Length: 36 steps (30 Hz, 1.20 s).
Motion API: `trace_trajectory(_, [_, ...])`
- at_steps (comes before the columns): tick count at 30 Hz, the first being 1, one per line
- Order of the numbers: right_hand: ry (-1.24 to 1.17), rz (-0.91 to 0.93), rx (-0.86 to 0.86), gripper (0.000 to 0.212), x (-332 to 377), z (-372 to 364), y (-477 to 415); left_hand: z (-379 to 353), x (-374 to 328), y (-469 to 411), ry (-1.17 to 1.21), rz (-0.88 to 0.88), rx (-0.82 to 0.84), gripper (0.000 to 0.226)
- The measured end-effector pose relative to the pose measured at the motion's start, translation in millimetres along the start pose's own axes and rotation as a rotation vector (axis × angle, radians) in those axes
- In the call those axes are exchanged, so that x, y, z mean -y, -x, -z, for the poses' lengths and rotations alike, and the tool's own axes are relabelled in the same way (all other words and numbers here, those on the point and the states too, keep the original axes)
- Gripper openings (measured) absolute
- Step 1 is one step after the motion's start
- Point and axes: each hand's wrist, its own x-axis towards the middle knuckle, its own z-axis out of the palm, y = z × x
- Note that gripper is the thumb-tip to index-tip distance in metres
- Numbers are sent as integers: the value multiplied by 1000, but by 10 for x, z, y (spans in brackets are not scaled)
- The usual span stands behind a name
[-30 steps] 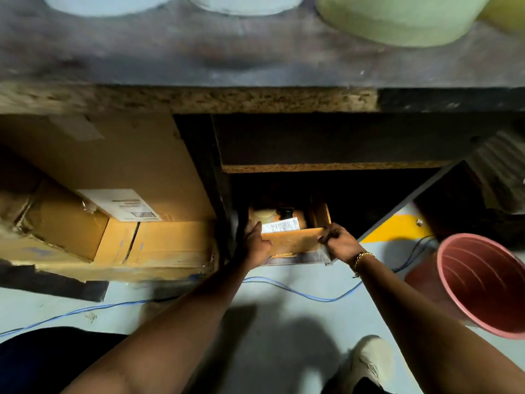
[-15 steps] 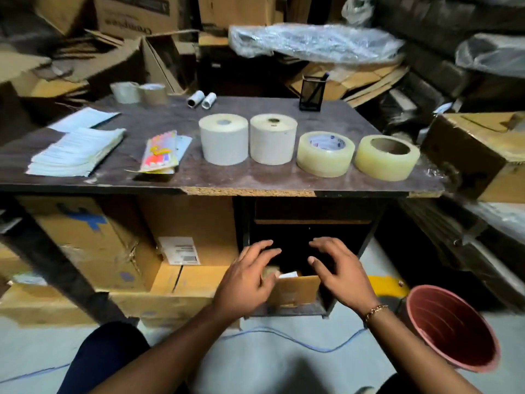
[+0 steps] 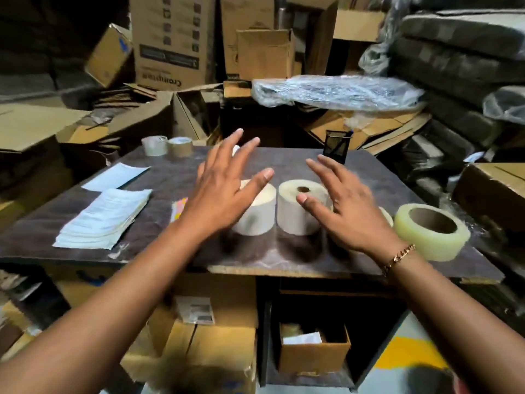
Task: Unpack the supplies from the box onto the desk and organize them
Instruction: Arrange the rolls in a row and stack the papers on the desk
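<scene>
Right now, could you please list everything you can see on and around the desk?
desk: one, dark brown, centre
white rolls: two, white, desk front
big tape roll: one in full view, pale yellow, desk front right
small tape rolls: two, clear and brown, desk back left
paper stack: one, white, desk front left
sheet: one, white, behind stack
coloured pack: one, pink-yellow, beside left hand
pen holder: one, black, desk back right
box: one, brown, under desk
cartons: many, brown, around desk
plastic bundle: one, clear, behind desk
left hand: open, above white rolls
right hand: open, above desk front
</scene>
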Motion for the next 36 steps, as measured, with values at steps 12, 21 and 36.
trace_trajectory(12, [-83, -373, 347, 60, 210, -18, -1581, 120, 507, -1194, 30, 163, 413, 73])
trace_trajectory(21, [-140, -737, 473, 56, 834, 472, -1119, 793, 616, -1105, 32, 38, 803, 83])
trace_trajectory(36, [-117, -614, 634, 67, 367, 441, -1078, 275, 453, -1038, -3, 100, 934, 67])
